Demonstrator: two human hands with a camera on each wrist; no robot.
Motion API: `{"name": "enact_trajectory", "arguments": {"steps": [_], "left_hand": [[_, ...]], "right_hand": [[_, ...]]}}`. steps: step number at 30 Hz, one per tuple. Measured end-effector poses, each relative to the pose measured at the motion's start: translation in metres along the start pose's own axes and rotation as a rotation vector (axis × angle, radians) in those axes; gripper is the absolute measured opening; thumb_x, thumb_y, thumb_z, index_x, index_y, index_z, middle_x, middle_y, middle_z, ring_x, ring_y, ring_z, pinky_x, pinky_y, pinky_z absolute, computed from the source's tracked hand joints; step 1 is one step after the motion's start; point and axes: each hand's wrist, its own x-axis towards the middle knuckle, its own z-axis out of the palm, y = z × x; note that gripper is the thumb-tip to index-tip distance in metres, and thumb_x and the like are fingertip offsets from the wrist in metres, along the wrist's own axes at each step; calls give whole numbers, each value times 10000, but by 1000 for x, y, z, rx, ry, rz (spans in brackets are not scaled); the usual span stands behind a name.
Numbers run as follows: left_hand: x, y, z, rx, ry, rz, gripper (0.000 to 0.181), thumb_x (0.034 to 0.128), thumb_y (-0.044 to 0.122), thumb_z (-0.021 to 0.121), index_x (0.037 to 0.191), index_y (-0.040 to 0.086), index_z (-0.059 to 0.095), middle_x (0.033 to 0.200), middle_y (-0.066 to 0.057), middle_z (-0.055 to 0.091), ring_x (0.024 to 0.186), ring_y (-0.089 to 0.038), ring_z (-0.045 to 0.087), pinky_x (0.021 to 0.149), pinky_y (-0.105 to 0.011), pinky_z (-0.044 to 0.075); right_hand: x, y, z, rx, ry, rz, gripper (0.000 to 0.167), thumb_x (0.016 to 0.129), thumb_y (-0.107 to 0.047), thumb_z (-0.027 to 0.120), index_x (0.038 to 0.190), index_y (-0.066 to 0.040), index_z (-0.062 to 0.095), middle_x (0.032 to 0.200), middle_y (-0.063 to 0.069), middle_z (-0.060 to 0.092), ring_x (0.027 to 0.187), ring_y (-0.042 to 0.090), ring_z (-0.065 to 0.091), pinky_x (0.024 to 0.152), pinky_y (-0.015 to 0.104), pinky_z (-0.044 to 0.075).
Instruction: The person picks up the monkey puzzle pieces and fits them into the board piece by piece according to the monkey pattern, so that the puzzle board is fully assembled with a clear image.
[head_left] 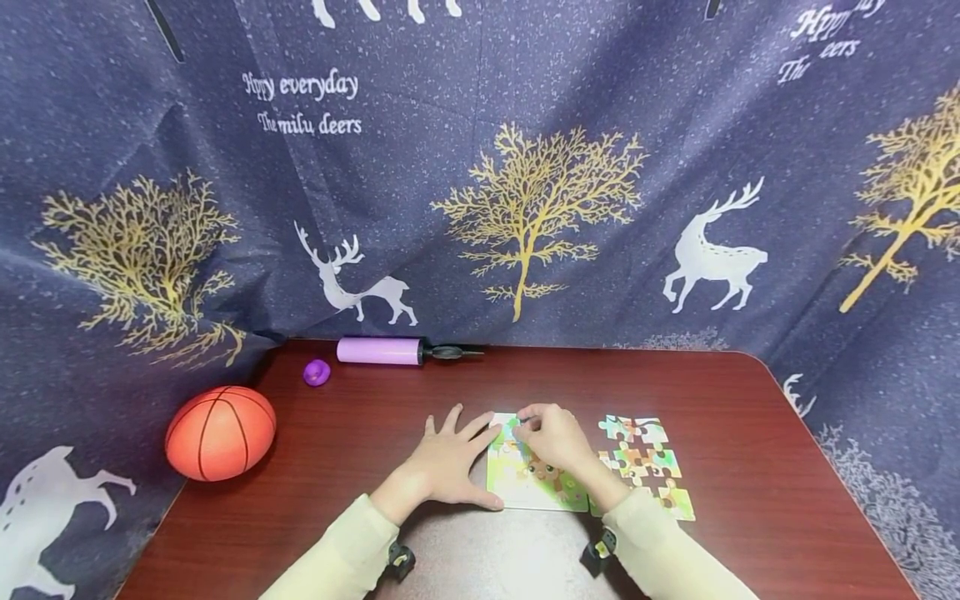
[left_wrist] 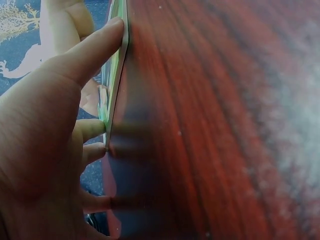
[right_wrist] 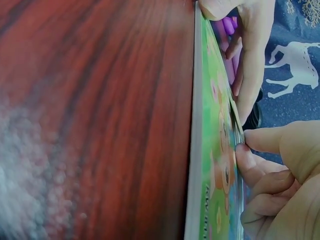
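A jigsaw puzzle board (head_left: 540, 498) with a cartoon animal on green lies flat on the table. My left hand (head_left: 450, 465) is spread at its left side, thumb on the near left corner and fingertips at the far left edge. Over the far part of the board, my right hand (head_left: 558, 437) pinches a puzzle piece (right_wrist: 237, 120) between thumb and index finger. In the right wrist view this piece is tilted against the board's surface. Several loose puzzle pieces (head_left: 663, 460) lie to the right of the board, partly behind my right wrist.
An orange basketball (head_left: 221, 433) sits at the table's left edge. Near the back edge are a small purple toy (head_left: 317, 372) and a lilac hand pump (head_left: 379, 351) with a black nozzle. A patterned cloth (head_left: 465, 183) hangs behind the brown table (head_left: 765, 467).
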Motion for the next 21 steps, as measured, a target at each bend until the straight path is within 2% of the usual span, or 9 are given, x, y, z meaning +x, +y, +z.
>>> {"name": "enact_trajectory", "arguments": {"steps": [11, 16, 18, 21], "left_hand": [[2, 2, -1, 17, 10, 11, 1181, 693, 931, 617, 1639, 277, 350, 1706, 28, 246, 1539, -466, 169, 1062, -820, 229], [4, 4, -1, 29, 17, 13, 1143, 725, 913, 607, 1633, 261, 366, 1698, 63, 263, 1542, -430, 195, 1073, -801, 244], [4, 6, -2, 36, 25, 18, 1143, 731, 910, 603, 1628, 238, 377, 1693, 70, 277, 1543, -403, 215, 1081, -789, 250], [4, 8, -2, 42, 31, 23, 1160, 721, 909, 613, 1622, 214, 388, 1686, 66, 296, 1539, -370, 244, 1088, -772, 264]], "right_hand": [[-1, 7, -7, -12, 1, -25, 229, 918, -206, 781, 1126, -111, 779, 887, -44, 752, 803, 110, 683, 757, 405, 569], [-1, 18, -21, 4, 5, -52, 238, 922, -209, 778, 1138, -109, 778, 856, -66, 735, 705, 86, 639, 633, 331, 511], [-2, 23, -30, 17, 10, -49, 245, 931, -216, 773, 1147, -100, 775, 846, -71, 723, 589, 90, 547, 540, 301, 437], [-3, 30, -45, 21, 30, -30, 252, 943, -220, 764, 1159, -90, 769, 863, -63, 730, 617, 80, 561, 553, 291, 433]]}}
